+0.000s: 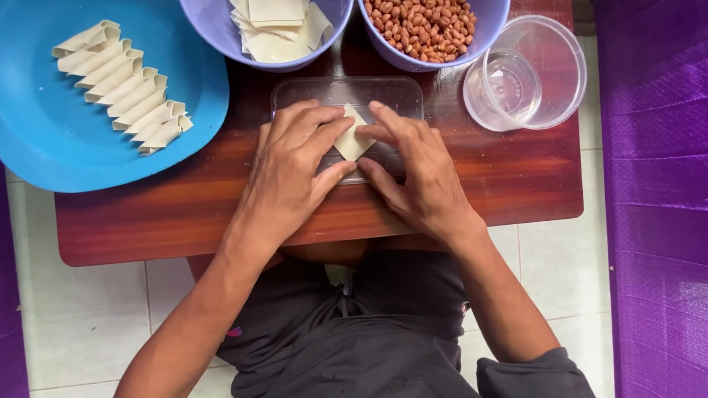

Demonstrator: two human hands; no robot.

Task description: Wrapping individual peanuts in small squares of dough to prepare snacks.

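Head view, looking straight down. Both hands meet over a pale square wrapper [352, 135] lying corner-on atop a clear flat plastic lid [346, 96] at mid surface [211, 213], just near of the two bowls. Left hand [293, 174]: fingers bent, tips pressing the wrapper's left edge, thumb under its near corner. Right hand [417, 176]: fingers likewise pinching the right edge. Neither hand lifts it; the lid seems to serve as a smooth working base, and the two-sided pinch looks meant to hold the sheet flat while folding.

Containers:
- Blue plate [16, 118], far left, overhanging the surface edge: a neat row of folded wrappers [122, 86], overlapped.
- Lilac bowl [203, 22], far centre: a loose stack of flat sheets [276, 19].
- Second lilac bowl [489, 18], far right: heaped peanuts [419, 17].
- Clear tub [559, 63], right: a smaller clear cup [502, 89] sits inside; contents, if any, cannot be told.

Supplies sit within arm's reach.
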